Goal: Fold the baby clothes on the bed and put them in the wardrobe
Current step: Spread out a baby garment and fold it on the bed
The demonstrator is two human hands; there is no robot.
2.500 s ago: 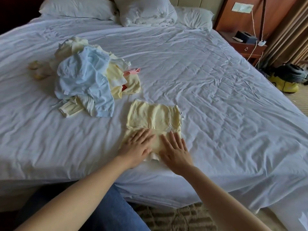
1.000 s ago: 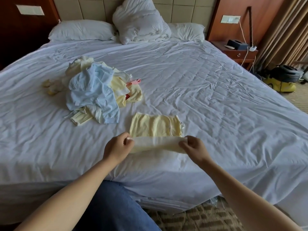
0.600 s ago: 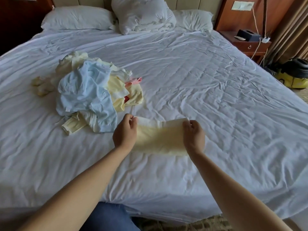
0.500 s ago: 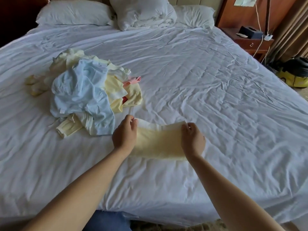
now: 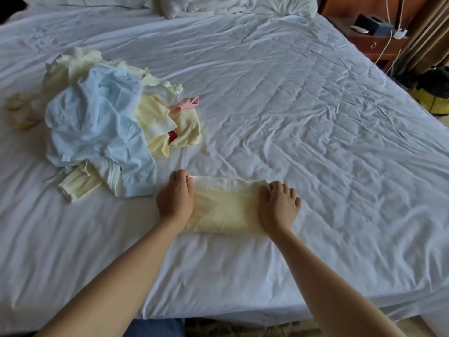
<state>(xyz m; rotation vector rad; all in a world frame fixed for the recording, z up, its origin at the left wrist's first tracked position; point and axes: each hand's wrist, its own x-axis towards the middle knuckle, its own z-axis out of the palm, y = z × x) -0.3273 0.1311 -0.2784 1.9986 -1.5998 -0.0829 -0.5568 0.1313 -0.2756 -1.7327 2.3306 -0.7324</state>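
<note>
Garment (image 5: 226, 207) looked soft, light, floppy | left hand (image 5: 175, 198) pinched its left corner | right hand (image 5: 278, 206) pressed right end flat | best lifted from both ends

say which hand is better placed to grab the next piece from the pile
Left, likely: the left hand sits beside the pile; the right hand is across the folded garment, farther off.
</note>
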